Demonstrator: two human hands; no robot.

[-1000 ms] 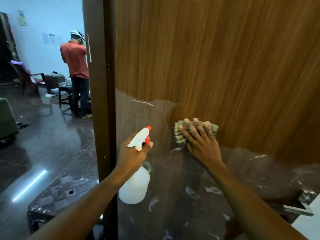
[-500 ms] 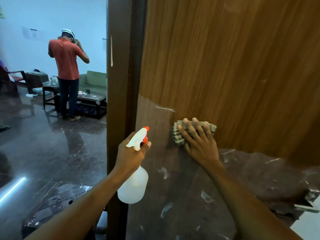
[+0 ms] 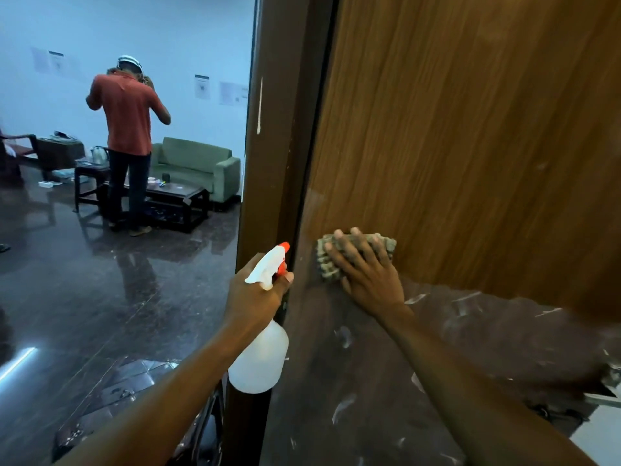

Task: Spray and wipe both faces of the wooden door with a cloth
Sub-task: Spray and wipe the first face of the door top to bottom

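At the far left a chair (image 3: pixel 20 146) is cut off by the edge of the view, and sheets of paper (image 3: pixel 55 63) pinned to the pale wall carry print too small to read. A person in a red shirt (image 3: pixel 129 119) stands with their back turned, both arms raised to the head, partly hiding a dark low table (image 3: pixel 174 196); the small items on it are too blurred to name. A green sofa (image 3: pixel 198 166) sits behind, its right end hidden by the dark door edge (image 3: pixel 279 129). The left hand (image 3: pixel 253 297) grips the neck of a white spray bottle (image 3: pixel 260 359), a finger at the orange trigger; the bottle shows no readable label. Just beside it, the right hand (image 3: pixel 368 277) lies flat with fingers spread, pressing a greenish cloth (image 3: pixel 388 245) against the wooden door (image 3: pixel 470 129) near its left edge; most of the cloth is covered by the fingers. The door fills the right half, its lower part darker with pale streaks. Both forearms run out of the bottom of the view.
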